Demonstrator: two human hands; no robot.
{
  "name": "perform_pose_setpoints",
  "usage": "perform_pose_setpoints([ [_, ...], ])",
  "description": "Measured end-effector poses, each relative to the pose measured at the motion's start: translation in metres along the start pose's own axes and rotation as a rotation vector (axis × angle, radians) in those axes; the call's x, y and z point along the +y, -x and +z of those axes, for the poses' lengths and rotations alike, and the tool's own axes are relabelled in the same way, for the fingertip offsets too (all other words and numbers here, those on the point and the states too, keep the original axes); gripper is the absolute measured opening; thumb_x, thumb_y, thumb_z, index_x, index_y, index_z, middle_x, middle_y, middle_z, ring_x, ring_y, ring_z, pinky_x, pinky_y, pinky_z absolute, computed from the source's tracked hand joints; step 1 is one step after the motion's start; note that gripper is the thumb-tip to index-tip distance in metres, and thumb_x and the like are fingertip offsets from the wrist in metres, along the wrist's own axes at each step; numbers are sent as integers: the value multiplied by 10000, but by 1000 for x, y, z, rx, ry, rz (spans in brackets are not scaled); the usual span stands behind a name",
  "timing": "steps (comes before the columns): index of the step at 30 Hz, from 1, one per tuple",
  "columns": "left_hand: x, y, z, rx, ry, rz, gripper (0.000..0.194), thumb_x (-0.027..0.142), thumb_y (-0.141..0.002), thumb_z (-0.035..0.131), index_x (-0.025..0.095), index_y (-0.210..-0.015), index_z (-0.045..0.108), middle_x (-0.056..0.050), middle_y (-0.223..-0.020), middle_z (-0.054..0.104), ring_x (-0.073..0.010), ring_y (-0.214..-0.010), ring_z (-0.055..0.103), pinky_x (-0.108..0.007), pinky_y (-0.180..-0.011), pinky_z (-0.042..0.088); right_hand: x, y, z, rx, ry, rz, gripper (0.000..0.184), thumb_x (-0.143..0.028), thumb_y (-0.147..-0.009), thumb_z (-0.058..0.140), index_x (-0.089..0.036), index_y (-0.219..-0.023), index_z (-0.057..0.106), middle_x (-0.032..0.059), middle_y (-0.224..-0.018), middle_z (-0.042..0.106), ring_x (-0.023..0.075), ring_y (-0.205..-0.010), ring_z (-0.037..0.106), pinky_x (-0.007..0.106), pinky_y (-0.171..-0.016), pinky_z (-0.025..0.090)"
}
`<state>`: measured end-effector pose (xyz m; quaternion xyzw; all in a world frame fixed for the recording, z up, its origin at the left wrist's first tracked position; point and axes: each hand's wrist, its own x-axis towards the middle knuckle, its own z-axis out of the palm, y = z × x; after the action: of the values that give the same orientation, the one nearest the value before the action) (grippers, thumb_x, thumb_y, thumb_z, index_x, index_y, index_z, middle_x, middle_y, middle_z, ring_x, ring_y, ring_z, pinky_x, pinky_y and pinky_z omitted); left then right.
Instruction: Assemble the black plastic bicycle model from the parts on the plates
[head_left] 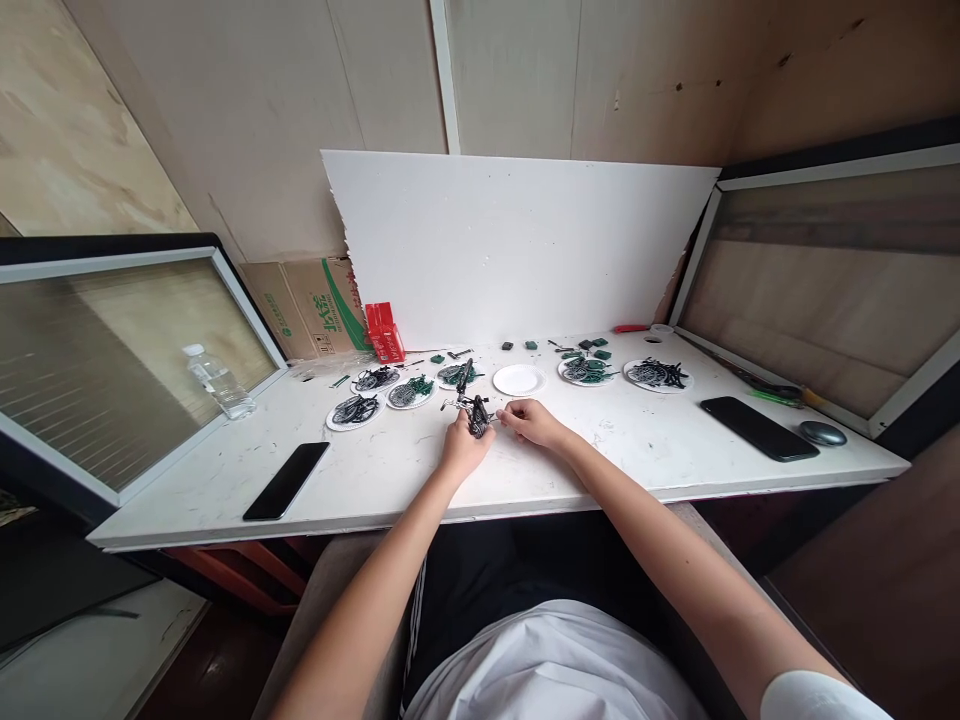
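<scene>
My left hand is closed around a small black model-like assembly with thin grey and black rods sticking out. Its exact kind cannot be made out. Just to the right, my right hand has its fingers pinched together at the assembly's right side; whatever lies between the fingertips is too small to name. Beyond my hands stands a bare white plate. Directly behind the assembly, a plate with green and dark pieces is partly covered by it.
White plates of black and green parts flank my hands, including one at right and one at left. Phones lie left and right, with a mouse. A bottle and red box stand left.
</scene>
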<state>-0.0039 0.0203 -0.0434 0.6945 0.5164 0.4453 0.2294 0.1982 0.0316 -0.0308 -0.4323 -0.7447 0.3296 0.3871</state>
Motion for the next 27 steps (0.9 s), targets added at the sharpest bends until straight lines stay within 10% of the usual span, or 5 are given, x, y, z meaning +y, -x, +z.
perform_pose_setpoints([
  [11,7,2,-2,4,113,-4,187,241,-831,727,223,-985,622,-55,-891,769,-216,-827,719,-305,-777,516,1,2,1,168,46,-118,541,-697,-1016,429,-213,-945,660,67,-853,669,225,-788,555,329,-748,433],
  [27,15,5,-4,-139,166,41,107,242,-793,658,189,-883,681,-12,-766,674,-185,-740,611,-263,-689,457,-8,6,5,398,82,-36,435,-625,-1043,426,-240,-1230,506,-35,-688,444,208,-628,437,311,-626,315],
])
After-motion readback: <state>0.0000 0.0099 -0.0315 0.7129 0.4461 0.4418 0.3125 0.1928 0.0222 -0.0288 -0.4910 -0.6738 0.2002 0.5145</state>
